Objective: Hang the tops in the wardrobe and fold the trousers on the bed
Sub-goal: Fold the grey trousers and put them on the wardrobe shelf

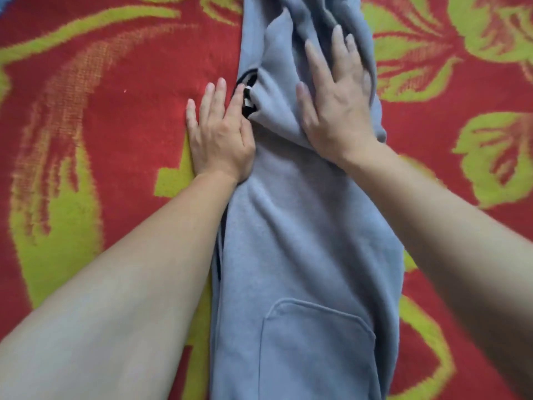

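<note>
Grey-blue fleece trousers [302,241] lie lengthwise down the middle of the bed, with a patch pocket facing up near the bottom edge of the view. A small black and white mark shows at their left edge. My left hand [219,131] lies flat with straight fingers, partly on the blanket and touching that left edge. My right hand [337,99] presses flat on a folded-over layer of the trousers, fingers spread. The far end of the trousers is bunched and runs out of view at the top.
A red blanket with yellow-green leaf patterns [115,111] covers the bed on both sides of the trousers. No wardrobe, hangers or tops are in view.
</note>
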The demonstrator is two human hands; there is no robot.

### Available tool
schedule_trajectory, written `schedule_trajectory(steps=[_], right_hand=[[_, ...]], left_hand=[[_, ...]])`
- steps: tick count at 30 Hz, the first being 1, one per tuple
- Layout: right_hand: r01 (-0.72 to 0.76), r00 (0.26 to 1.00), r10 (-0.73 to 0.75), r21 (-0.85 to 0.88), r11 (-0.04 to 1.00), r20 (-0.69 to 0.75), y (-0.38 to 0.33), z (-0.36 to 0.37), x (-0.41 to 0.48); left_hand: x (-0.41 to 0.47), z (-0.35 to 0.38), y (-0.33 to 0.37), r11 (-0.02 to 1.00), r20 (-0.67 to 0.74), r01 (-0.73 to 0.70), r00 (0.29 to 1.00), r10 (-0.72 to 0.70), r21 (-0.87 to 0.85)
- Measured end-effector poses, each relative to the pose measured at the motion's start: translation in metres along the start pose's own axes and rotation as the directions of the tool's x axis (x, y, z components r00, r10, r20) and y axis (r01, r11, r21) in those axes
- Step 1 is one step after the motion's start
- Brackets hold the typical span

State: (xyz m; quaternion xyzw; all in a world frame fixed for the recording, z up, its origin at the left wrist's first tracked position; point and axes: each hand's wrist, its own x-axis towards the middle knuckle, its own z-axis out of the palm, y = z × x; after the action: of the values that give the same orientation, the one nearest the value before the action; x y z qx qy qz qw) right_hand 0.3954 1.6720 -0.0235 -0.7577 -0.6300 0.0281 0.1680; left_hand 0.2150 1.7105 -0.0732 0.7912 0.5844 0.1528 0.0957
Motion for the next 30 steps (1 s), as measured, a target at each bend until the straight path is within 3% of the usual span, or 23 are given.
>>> schedule_trajectory(steps=[2,3,7,10,13,16,23,26,30], right_hand=[[-0.099,0.991,0.102,0.035,0.994,-0.091,0.001,-0.014,-0.051],[-0.138,0.988,0.142,0.063,0.988,-0.066,0.002,-0.018,-0.079],[-0.126,0.964,0.136,-0.054,0.990,0.227,0.010,-0.017,-0.166],[-0.126,0.956,0.139,-0.066,0.990,0.259,0.011,-0.018,-0.170],[-0.169,0.952,0.176,-0.053,0.984,0.250,0.008,-0.022,-0.157],[-0.166,0.974,0.169,-0.035,0.986,0.149,0.001,-0.028,-0.139],[0.066,0.998,-0.066,0.051,0.997,0.000,-0.021,-0.031,-0.032],[0.042,0.999,-0.042,0.158,0.986,-0.004,-0.029,-0.016,0.033],[0.018,1.000,-0.018,0.012,1.000,-0.019,-0.030,0.007,0.116]], left_hand=[[-0.008,-0.005,0.000,0.999,0.051,0.018,0.999,-0.016,-0.036],[-0.016,-0.008,-0.002,0.997,0.076,0.024,0.997,-0.019,-0.067],[-0.073,-0.025,-0.010,0.995,0.202,0.036,0.979,-0.018,-0.088],[-0.103,-0.036,-0.013,0.998,0.298,0.054,0.954,-0.038,-0.043],[-0.102,-0.041,-0.011,0.998,0.338,0.068,0.939,-0.060,-0.009],[-0.091,-0.043,-0.011,0.999,0.302,0.030,0.953,-0.034,0.016],[0.006,-0.024,-0.027,0.996,0.331,-0.025,0.944,-0.006,0.089],[0.048,-0.012,-0.028,0.980,0.314,-0.078,0.949,0.017,0.183],[0.050,-0.001,-0.035,0.970,0.187,-0.124,0.979,0.084,0.209]])
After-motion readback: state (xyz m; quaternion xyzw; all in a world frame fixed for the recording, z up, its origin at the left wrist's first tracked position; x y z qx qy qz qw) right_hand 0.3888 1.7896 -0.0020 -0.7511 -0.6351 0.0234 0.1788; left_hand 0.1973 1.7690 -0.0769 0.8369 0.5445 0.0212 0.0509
